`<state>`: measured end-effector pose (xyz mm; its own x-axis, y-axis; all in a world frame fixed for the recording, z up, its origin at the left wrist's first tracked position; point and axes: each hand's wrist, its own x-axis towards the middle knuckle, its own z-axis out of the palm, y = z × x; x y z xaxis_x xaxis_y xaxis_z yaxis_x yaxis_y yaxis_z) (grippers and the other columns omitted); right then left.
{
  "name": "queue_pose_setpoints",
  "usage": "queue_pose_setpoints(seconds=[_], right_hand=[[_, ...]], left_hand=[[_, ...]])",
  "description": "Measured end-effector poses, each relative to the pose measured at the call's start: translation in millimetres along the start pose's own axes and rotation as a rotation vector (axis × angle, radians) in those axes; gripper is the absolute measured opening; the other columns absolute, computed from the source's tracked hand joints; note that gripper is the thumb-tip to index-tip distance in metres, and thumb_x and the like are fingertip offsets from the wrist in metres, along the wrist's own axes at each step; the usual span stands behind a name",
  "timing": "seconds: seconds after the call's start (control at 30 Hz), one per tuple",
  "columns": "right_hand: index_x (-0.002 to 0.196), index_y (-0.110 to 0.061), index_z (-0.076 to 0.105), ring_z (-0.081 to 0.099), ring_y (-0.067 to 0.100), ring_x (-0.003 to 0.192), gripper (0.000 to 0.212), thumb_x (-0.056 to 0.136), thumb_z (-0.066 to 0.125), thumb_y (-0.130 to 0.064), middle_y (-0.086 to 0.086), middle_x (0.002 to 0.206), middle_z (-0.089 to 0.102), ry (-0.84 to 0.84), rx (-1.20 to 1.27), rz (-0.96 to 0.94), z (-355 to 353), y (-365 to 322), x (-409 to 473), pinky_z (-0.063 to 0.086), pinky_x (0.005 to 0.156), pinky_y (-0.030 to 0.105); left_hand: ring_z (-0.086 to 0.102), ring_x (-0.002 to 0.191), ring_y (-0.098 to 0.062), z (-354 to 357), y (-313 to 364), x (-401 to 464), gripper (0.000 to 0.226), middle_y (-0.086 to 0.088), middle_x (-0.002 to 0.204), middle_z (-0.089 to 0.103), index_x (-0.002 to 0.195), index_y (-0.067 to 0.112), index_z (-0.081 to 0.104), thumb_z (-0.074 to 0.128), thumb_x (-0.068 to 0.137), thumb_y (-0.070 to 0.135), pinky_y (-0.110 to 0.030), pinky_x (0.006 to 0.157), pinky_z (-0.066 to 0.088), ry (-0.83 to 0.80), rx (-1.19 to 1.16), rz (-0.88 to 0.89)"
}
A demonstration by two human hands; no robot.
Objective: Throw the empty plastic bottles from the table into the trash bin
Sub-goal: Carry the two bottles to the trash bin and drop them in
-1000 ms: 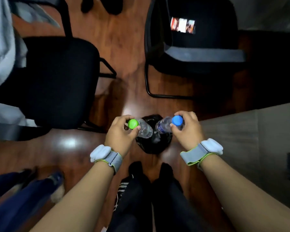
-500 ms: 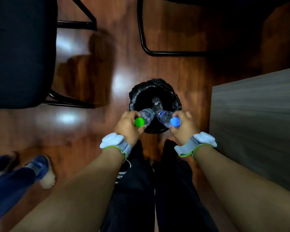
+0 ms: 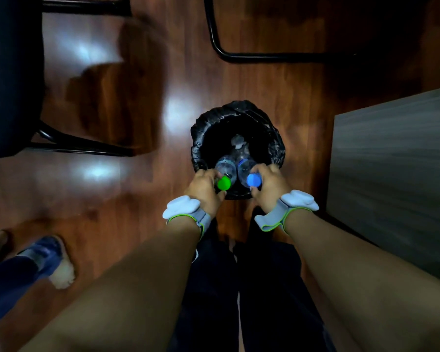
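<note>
Fingers of each hand clamp a clear, ribbed plastic bottle [image 3: 225, 166] over the crinkled black-lined bin [image 3: 274, 138].

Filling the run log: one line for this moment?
left hand: green-cap bottle | right hand: blue-cap bottle | both over trash bin | unreleased

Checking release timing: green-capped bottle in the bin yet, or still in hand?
Still in hand: the left hand grips the green-capped bottle by its cap end, above the trash bin opening.
</note>
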<state>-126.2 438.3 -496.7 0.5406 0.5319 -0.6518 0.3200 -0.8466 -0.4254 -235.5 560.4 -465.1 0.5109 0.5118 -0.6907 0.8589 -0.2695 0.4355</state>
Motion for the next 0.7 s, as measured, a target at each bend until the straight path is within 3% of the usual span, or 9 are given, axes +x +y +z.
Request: queue_pose_setpoints(seconds=[0.13,0.37,0.53,0.7], right_hand=[[0.112,-0.016,0.051,0.057,0.037,0.086,0.036,0.077,0.062,-0.013,0.017,0.109,0.053,-0.031,0.028,0.055,-0.9,-1.3,1.4,0.047,0.075,0.038],[0.111,-0.019,0.050,0.057,0.034,0.083,0.035,0.078,0.061,-0.016,0.014,0.108,0.053,-0.002,0.041,0.058,-15.7,-7.2,-4.5,0.049,0.075,0.039],[0.111,-0.023,0.049,0.057,0.032,0.090,0.036,0.077,0.062,-0.020,0.011,0.109,0.052,0.045,0.095,0.041,-30.9,-18.1,-24.7,0.050,0.077,0.041],[0.111,-0.020,0.050,0.051,0.036,0.105,0.035,0.077,0.060,-0.020,0.012,0.111,0.054,0.145,0.132,-0.038,-65.7,-48.9,-61.7,0.045,0.087,0.047]], left_hand=[[0.063,0.091,-0.026,-2.7,-7.1,-5.3,0.027,-0.009,0.099,0.068,0.104,0.015,0.062,0.065,0.077,0.014,-0.023,0.074,0.040,-0.043,-0.027,-0.041],[0.065,0.085,-0.024,-12.6,-5.2,-17.3,0.019,-0.004,0.089,0.070,0.097,0.018,0.065,0.064,0.078,0.019,-0.022,0.072,0.041,-0.056,-0.017,-0.056],[0.064,0.093,-0.024,-27.9,16.2,-37.0,0.020,-0.005,0.097,0.070,0.101,0.018,0.064,0.060,0.082,0.025,-0.024,0.075,0.042,-0.020,0.030,0.007],[0.058,0.107,-0.031,-65.1,49.7,-69.8,0.027,-0.011,0.111,0.065,0.109,0.017,0.060,0.056,0.085,0.029,-0.038,0.087,0.047,0.045,0.104,0.141]])
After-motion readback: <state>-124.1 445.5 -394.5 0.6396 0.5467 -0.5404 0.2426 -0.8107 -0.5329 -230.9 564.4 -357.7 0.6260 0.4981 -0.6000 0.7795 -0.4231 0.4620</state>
